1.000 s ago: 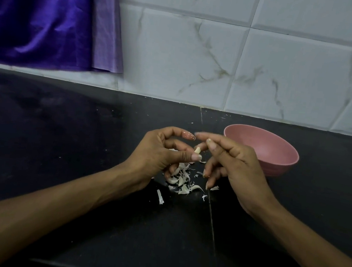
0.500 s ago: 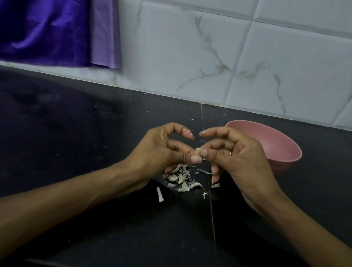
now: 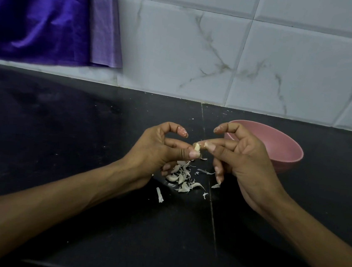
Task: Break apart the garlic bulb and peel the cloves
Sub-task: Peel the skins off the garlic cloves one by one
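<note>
A small pale garlic clove (image 3: 197,147) is pinched between the thumb and a finger of my left hand (image 3: 160,151), a little above the black counter. My right hand (image 3: 246,160) meets it from the right, its thumb and a fingertip touching the clove's top; its index finger is lifted and curled. Under both hands lies a heap of white garlic skins and cloves (image 3: 180,176), partly hidden by my left fingers. A pink bowl (image 3: 286,149) stands just behind my right hand; its inside is mostly hidden.
The black stone counter (image 3: 83,136) has a seam running toward me between my hands. A loose scrap of skin (image 3: 160,194) lies in front of the heap. White marbled wall tiles (image 3: 243,60) rise behind, with a purple cloth (image 3: 42,15) hanging at the upper left.
My right hand's fingers have spread, the index lifting away while the thumb stays at the clove. My left hand keeps its pinch in the same place.
</note>
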`<move>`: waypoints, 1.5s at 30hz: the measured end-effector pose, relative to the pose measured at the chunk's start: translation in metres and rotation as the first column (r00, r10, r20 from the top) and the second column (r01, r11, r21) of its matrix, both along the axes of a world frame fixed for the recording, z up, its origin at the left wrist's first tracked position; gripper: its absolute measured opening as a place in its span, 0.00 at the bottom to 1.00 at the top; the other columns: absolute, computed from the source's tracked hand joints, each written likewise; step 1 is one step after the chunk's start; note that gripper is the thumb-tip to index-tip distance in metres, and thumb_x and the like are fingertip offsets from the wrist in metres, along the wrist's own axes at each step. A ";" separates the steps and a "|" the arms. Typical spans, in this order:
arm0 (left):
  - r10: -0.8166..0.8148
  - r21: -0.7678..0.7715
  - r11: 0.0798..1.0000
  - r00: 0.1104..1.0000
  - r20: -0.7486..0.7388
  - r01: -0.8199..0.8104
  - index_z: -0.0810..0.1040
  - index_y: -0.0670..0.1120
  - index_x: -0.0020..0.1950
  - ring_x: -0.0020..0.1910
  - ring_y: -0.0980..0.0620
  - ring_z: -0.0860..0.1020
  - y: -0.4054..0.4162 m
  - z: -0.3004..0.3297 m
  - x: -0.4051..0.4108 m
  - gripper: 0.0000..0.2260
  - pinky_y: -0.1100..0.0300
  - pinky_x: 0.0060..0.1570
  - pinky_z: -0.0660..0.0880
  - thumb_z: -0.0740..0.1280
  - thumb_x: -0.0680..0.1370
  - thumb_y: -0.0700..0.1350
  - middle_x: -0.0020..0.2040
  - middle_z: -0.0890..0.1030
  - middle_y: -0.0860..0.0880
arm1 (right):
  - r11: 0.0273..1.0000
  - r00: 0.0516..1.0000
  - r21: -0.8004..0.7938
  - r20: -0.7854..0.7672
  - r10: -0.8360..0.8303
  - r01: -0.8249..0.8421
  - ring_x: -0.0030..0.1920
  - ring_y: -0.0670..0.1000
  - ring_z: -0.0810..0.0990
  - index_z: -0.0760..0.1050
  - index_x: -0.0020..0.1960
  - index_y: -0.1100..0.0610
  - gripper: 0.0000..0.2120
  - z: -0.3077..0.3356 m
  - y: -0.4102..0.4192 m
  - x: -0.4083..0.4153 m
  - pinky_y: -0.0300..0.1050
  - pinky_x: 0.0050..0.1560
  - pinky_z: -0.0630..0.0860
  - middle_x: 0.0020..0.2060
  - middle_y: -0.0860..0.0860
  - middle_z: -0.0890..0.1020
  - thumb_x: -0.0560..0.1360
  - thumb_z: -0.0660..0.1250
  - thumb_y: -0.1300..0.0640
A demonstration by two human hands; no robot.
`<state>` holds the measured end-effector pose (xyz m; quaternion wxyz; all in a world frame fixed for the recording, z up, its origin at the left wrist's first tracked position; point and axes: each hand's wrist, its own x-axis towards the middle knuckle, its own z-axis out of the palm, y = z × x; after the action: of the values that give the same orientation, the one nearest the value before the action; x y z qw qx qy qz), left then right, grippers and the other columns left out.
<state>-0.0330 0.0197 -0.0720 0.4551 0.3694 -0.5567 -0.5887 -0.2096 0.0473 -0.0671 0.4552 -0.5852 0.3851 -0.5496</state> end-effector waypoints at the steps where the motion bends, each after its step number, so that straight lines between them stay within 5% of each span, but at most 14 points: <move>1: 0.006 -0.001 1.000 1.000 0.002 -0.006 0.70 0.44 0.52 0.17 0.58 0.62 0.000 0.000 0.000 0.22 0.67 0.18 0.62 0.76 0.64 0.39 0.42 0.85 0.42 | 1.000 1.000 -0.005 -0.012 0.000 0.000 0.23 0.47 0.71 0.70 0.53 0.56 0.12 0.001 0.001 0.000 0.40 0.22 0.70 0.43 0.57 0.86 0.74 0.69 0.67; 29: 0.021 0.013 1.000 1.000 -0.004 -0.021 0.71 0.44 0.52 0.16 0.58 0.62 -0.001 -0.002 -0.001 0.21 0.68 0.18 0.61 0.76 0.63 0.40 0.40 0.85 0.43 | 0.999 0.996 -0.032 -0.091 -0.020 0.017 0.22 0.48 0.71 0.71 0.57 0.57 0.17 0.001 0.001 0.000 0.40 0.23 0.72 0.43 0.56 0.87 0.73 0.70 0.70; 38: 0.013 0.015 1.000 1.000 -0.025 -0.013 0.71 0.43 0.53 0.17 0.58 0.62 -0.002 -0.002 -0.001 0.22 0.68 0.18 0.62 0.76 0.64 0.41 0.42 0.85 0.44 | 0.999 0.996 -0.043 -0.091 -0.007 0.003 0.25 0.48 0.74 0.73 0.57 0.57 0.20 0.001 0.001 0.000 0.40 0.23 0.72 0.45 0.55 0.86 0.67 0.74 0.62; 45: 0.026 0.000 1.000 0.998 -0.061 -0.026 0.71 0.43 0.54 0.17 0.57 0.62 -0.003 -0.001 -0.001 0.22 0.68 0.19 0.61 0.76 0.64 0.40 0.40 0.84 0.45 | 0.984 0.981 -0.129 -0.136 -0.142 0.124 0.23 0.48 0.74 0.75 0.53 0.56 0.13 -0.002 -0.003 -0.005 0.41 0.23 0.72 0.41 0.54 0.86 0.72 0.73 0.65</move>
<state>-0.0341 0.0172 -0.0734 0.4798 0.3582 -0.5378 -0.5935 -0.2144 0.0438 -0.0693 0.3524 -0.6225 0.4218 -0.5571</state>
